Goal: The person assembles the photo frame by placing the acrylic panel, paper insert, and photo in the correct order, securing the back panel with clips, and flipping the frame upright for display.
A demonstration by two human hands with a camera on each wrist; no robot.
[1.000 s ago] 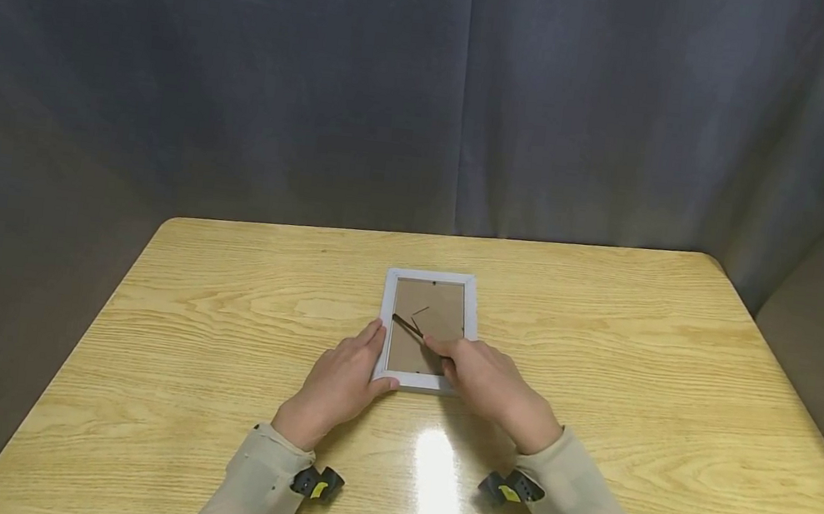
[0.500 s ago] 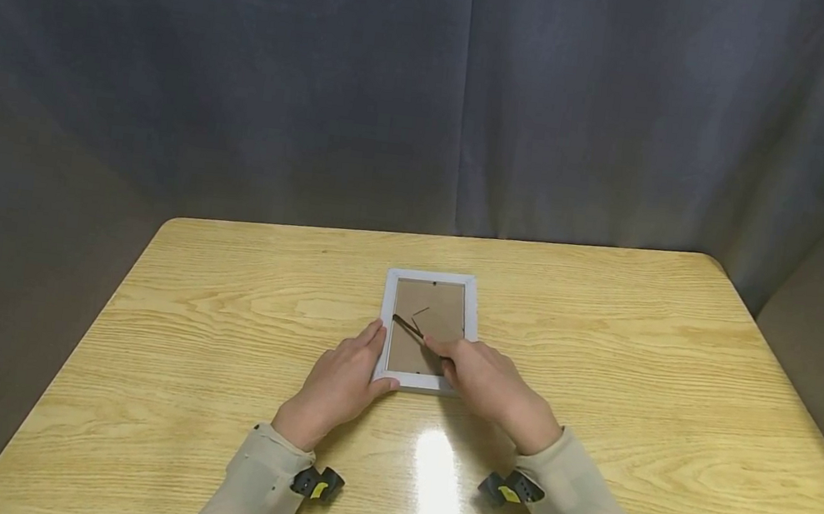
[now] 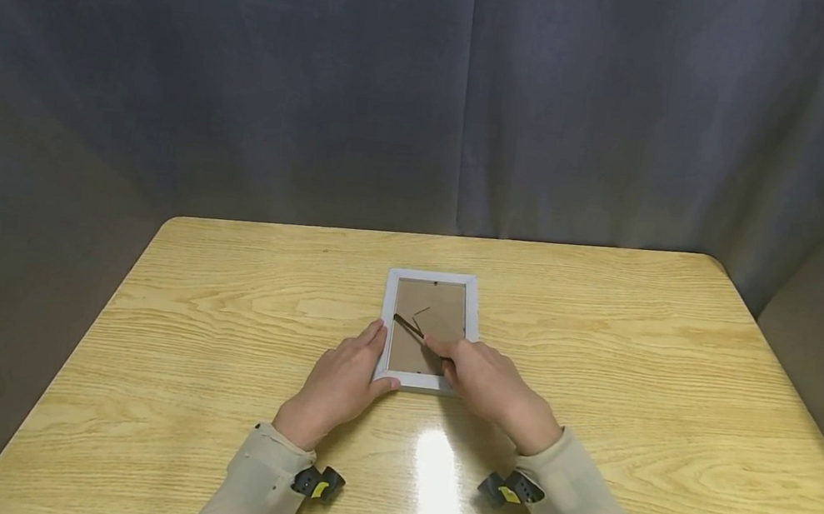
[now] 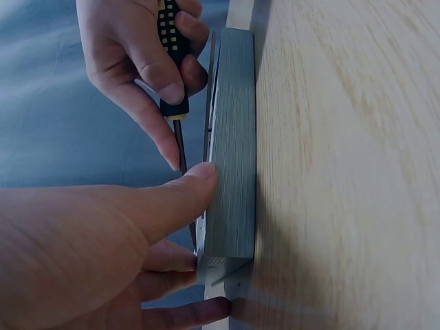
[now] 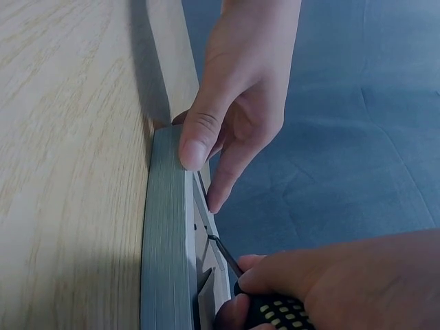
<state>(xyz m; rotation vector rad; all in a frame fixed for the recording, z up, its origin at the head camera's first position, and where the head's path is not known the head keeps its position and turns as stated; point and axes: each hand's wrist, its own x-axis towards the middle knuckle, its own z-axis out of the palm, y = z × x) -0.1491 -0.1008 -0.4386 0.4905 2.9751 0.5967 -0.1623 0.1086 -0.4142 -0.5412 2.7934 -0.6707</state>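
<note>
Head view: picture frame (image 3: 420, 382) back-up on table (image 3: 227, 296), long axis near-to-far. Right hand (image 3: 492, 384) grips screwdriver (image 3: 409, 326), shaft slanting leftward over backing board (image 3: 445, 297), tip at left inner edge, near left hand (image 3: 341, 373), fingers straight along frame's left side.

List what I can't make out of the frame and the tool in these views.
Left wrist: the end of the screwdriver handle, cut off by the top edge.
Head: most of that handle, covered by the right hand.
Head: whether the tip of the screwdriver touches the frame; too small.
Right wrist: the frame's nearer end, cut off by the bottom edge.
All views: the frame's underside, hidden against the table.
</note>
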